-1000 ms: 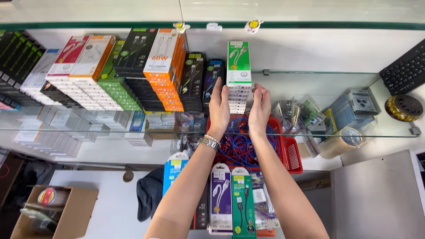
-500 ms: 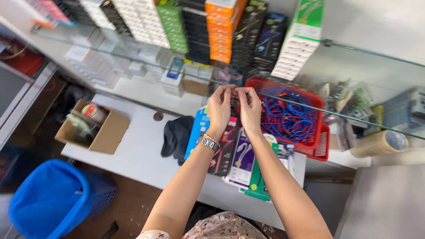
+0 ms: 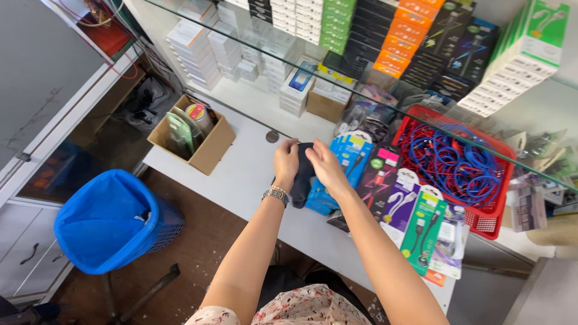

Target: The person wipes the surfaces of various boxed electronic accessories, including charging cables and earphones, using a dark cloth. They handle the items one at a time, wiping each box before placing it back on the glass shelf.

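Both arms are stretched out over the white counter (image 3: 241,180), and both hands meet on a dark cloth thing (image 3: 301,174) lying near the middle of it. The left hand (image 3: 286,161), with a metal watch (image 3: 276,195) on its wrist, is curled knuckles-up over the cloth's left edge, fingers bent down onto it. The right hand (image 3: 322,165) comes in from the other side, fingers angled toward the left one and resting on the top of the cloth. Honestly I can't tell whether either hand is actually pinching the fabric or just pressing on it, since the fingertips are tucked out of sight. The cloth itself is mostly covered by the hands, so its real shape is hard to make out; only a dark strip shows between and below them. Its right side lies against a blue packaged box (image 3: 349,150). Right of that sits a row of carded cable packs (image 3: 397,198), black, purple and green, partly overlapping each other. Behind them is a red plastic basket (image 3: 500,210) full of blue and red cables (image 3: 451,162), seen through a glass shelf (image 3: 373,96) that cuts across the view. Stacked boxes in white, green and orange fill the back. On the counter's left end stands an open cardboard box (image 3: 208,150), and down on the floor there's a blue bin (image 3: 102,222).
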